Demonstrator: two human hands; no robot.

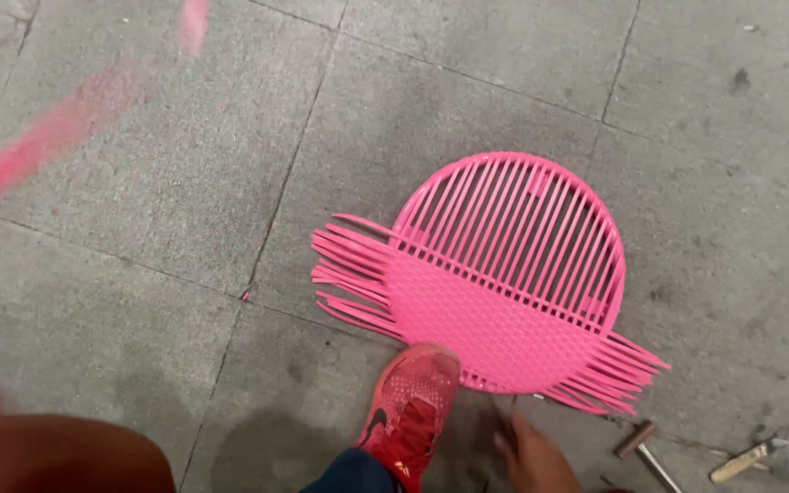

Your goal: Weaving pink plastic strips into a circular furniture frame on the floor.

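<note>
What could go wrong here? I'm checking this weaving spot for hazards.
1. The red shoe presses on the rim of the pink round frame; it might slip or tip.
2. Loose strip ends stick out sideways and could snag or poke the right hand close by.
3. A hammer and another tool lie on the floor, a possible trip hazard.

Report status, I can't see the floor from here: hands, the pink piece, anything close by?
Right hand open by pink woven disc. Left hand unseen. Red shoe at disc's edge; hammer nearby.
</note>
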